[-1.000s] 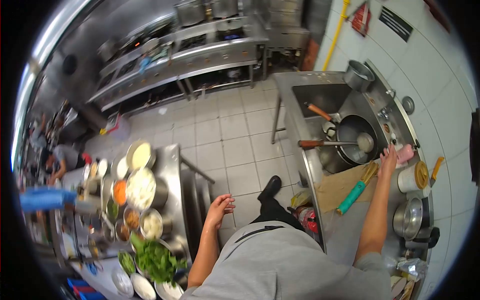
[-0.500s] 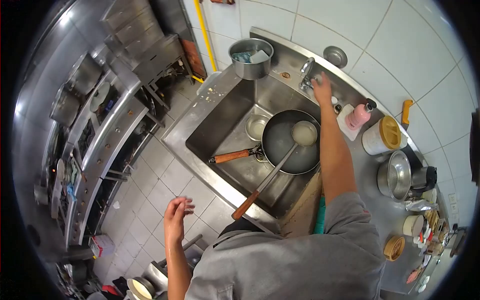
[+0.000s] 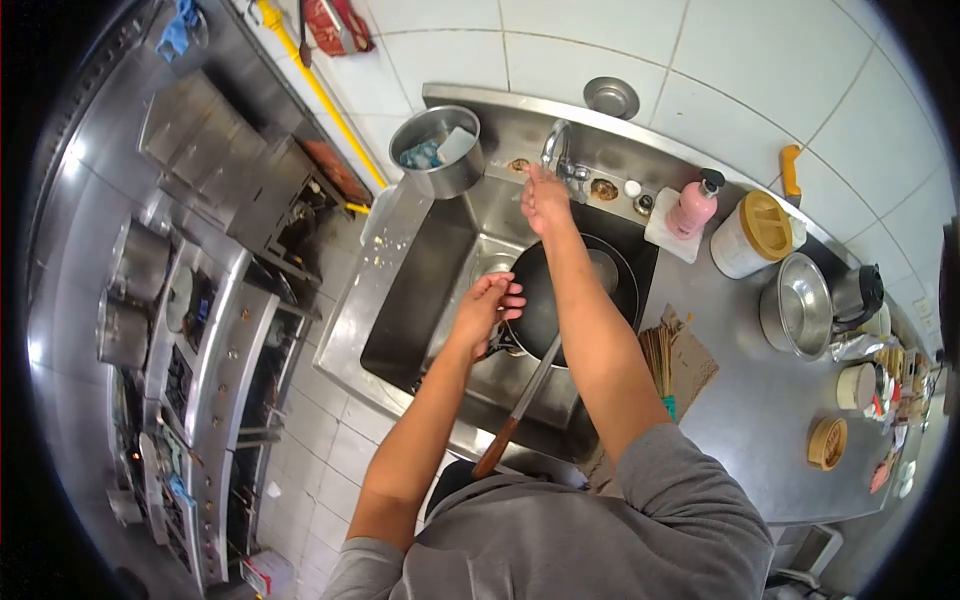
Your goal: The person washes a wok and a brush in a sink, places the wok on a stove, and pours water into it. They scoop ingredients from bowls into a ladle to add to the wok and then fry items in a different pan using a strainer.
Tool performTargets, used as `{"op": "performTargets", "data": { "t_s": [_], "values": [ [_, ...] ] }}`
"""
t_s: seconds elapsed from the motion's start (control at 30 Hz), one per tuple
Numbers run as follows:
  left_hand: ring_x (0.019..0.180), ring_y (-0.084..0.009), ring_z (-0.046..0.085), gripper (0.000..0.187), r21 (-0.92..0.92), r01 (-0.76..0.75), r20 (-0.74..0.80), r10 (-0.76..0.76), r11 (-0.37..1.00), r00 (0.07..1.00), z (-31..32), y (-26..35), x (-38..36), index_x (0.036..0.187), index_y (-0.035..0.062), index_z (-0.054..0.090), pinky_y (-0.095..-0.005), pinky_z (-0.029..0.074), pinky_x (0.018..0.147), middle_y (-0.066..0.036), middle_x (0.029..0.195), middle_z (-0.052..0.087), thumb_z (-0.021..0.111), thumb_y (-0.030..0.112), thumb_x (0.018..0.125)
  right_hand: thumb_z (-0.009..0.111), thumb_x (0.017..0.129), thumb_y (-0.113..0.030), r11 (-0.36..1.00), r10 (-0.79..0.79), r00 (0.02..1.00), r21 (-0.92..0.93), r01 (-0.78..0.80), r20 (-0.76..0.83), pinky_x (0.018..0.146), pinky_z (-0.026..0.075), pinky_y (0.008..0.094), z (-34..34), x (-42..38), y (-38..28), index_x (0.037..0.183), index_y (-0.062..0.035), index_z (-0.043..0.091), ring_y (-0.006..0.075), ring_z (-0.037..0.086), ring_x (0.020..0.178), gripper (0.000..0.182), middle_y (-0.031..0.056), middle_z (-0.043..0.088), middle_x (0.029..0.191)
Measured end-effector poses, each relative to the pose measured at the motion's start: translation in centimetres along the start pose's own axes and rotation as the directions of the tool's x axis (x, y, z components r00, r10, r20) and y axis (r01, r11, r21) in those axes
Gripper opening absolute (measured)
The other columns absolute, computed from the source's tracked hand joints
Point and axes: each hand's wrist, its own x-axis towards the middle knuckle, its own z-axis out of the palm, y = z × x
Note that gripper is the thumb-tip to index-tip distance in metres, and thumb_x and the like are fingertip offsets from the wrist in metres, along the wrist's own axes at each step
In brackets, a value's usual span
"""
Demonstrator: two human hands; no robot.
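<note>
My right hand [image 3: 545, 203] is just under the spout of the faucet [image 3: 562, 152], its fingers loosely bent and holding nothing. Over the sink [image 3: 405, 300], beside the rim of a dark wok [image 3: 535, 290], is my left hand [image 3: 487, 312]. Its fingers are curved and apart, with nothing between them. The wok rests in the sink, partly behind my right forearm. A ladle [image 3: 522, 403] lies across it, its wooden handle pointing toward my body. Part of a small metal bowl [image 3: 492, 257] shows beyond my left hand.
A metal pot [image 3: 440, 180] with cloths stands at the sink's back left corner. To the right are a pink soap bottle [image 3: 692, 208], a yellow-lidded tub [image 3: 745, 240], a steel bowl [image 3: 803, 305] and a bristle brush [image 3: 660, 365]. Stoves [image 3: 215, 400] line the left side.
My right hand has moved from the faucet's handle to under its spout. My left hand has come up from beside the sink to over it. The camera view has shifted.
</note>
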Motion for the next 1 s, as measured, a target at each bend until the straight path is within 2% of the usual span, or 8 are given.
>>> {"op": "performTargets", "data": {
  "t_s": [0.1,0.43,0.53,0.63,0.73,0.8,0.93,1.0],
  "values": [
    [0.085,-0.0179,0.060,0.021,-0.064,0.020,0.062,-0.016,0.998,0.998,0.8,0.3,4.3,0.112,0.0059,0.053,-0.0316,0.051,0.075,-0.007,0.100,0.060,0.044,0.020,0.100,0.055,0.093,-0.037,0.999,0.035,0.999,-0.026,-0.036,-0.017,0.039,0.025,0.0246,1.6,-0.3,-1.5,0.076,-0.0154,0.050,0.0092,0.035,0.044,0.028,-0.0039,0.041,0.055],
    [0.069,-0.0218,0.063,0.035,0.065,0.009,0.187,-0.021,0.998,0.982,8.0,5.4,19.1,0.085,0.0056,0.060,-0.0334,0.050,0.055,-0.007,0.072,0.059,0.051,0.037,0.096,0.069,0.086,-0.021,0.672,-0.429,0.903,-0.667,0.323,0.006,0.072,0.046,0.0288,-3.8,-21.9,4.1,0.094,-0.0020,0.054,0.0131,0.054,0.077,0.026,0.0040,0.056,0.083],
    [0.069,-0.0278,0.062,0.042,0.444,-0.063,0.018,0.062,0.894,0.998,9.5,7.5,15.3,0.078,0.0012,0.062,-0.0406,0.048,0.058,-0.010,0.077,0.062,0.049,0.037,0.096,0.069,0.083,-0.043,0.398,-0.005,0.970,-0.890,-0.222,-0.244,0.077,0.048,0.0351,-6.5,-29.9,7.0,0.100,-0.0005,0.057,0.0258,0.060,0.082,0.048,0.0136,0.062,0.090],
    [0.055,-0.0175,0.049,0.025,0.560,-0.574,0.389,0.421,0.598,0.819,4.7,5.8,13.4,0.097,0.0042,0.062,-0.0332,0.043,0.056,-0.003,0.068,0.056,0.048,0.025,0.095,0.067,0.082,-0.052,0.348,0.174,0.955,-0.893,-0.287,-0.239,0.080,0.049,0.0378,-7.0,-32.9,11.2,0.112,0.0015,0.057,0.0293,0.063,0.087,0.062,0.0174,0.064,0.094],
    [0.092,-0.0247,0.061,0.037,0.611,-0.230,0.326,0.024,0.758,0.945,-2.9,3.2,8.2,0.131,0.0054,0.048,-0.0365,0.048,0.080,-0.010,0.104,0.064,0.044,0.018,0.097,0.063,0.086,-0.049,0.336,0.234,0.952,-0.903,-0.269,-0.197,0.082,0.050,0.0386,-6.4,-32.4,16.7,0.130,0.0012,0.048,0.0279,0.064,0.090,0.068,0.0166,0.063,0.097],
    [0.101,-0.0223,0.059,0.046,0.596,-0.478,0.529,0.132,0.645,0.838,-9.6,-1.9,6.9,0.140,0.0087,0.041,-0.0354,0.048,0.086,-0.012,0.116,0.059,0.051,0.022,0.097,0.058,0.091,-0.043,0.921,0.280,0.948,-0.234,-0.310,-0.154,0.082,0.050,0.0390,-3.2,-32.8,16.8,0.128,-0.0016,0.049,0.0250,0.063,0.092,0.056,0.0134,0.062,0.102],
    [0.079,-0.0207,0.064,0.050,0.526,0.416,0.419,-0.652,0.742,0.632,-13.2,-0.6,-3.7,0.131,0.0095,0.047,-0.0327,0.054,0.068,-0.011,0.104,0.061,0.063,0.034,0.091,0.054,0.095,-0.036,0.964,0.178,0.976,0.220,-0.147,-0.128,0.079,0.051,0.0392,-4.0,-33.2,17.7,0.124,-0.0048,0.048,0.0224,0.061,0.093,0.043,0.0110,0.060,0.105],
    [0.075,-0.0200,0.064,0.044,0.471,0.467,0.432,-0.657,0.748,0.617,-14.3,-3.4,-4.1,0.125,0.0102,0.049,-0.0323,0.055,0.064,-0.011,0.100,0.062,0.064,0.033,0.090,0.052,0.095,-0.035,0.935,0.218,0.965,0.315,-0.163,-0.147,0.077,0.050,0.0388,-3.0,-34.5,15.2,0.119,-0.0097,0.050,0.0224,0.060,0.094,0.035,0.0089,0.061,0.102]
  ]
}}
